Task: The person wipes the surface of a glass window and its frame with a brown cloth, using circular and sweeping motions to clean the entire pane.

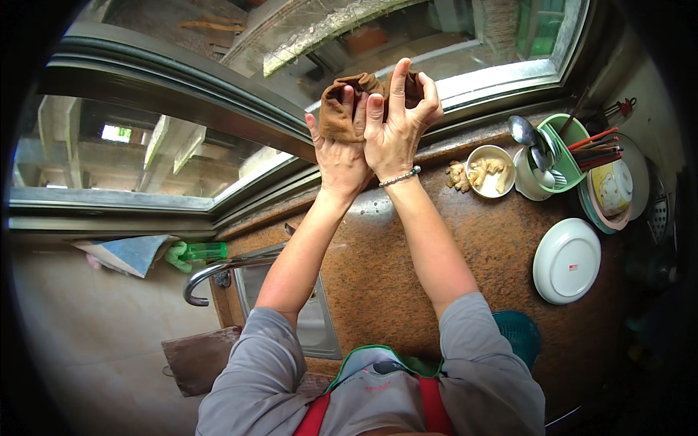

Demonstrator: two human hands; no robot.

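A brown cloth (pixel 341 117) is bunched against the window glass above the counter. My left hand (pixel 343 161) lies on its lower left part, fingers partly under a fold of it. Close beside it, my right hand (pixel 401 122) has the thumb and fingers raised, with more of the cloth behind them; a beaded bracelet (pixel 399 177) circles that wrist. The two hands touch or overlap near the wrists. How firmly the right fingers hold the cloth is hidden.
Under the hands runs a brown speckled stone counter (pixel 381 261). A sink (pixel 316 327) with a curved faucet (pixel 202 280) is at left. At right are a bowl of ginger (pixel 491 171), a green utensil holder (pixel 570 158), stacked bowls (pixel 608 191), an upturned white plate (pixel 567 261) and a teal basket (pixel 518 335).
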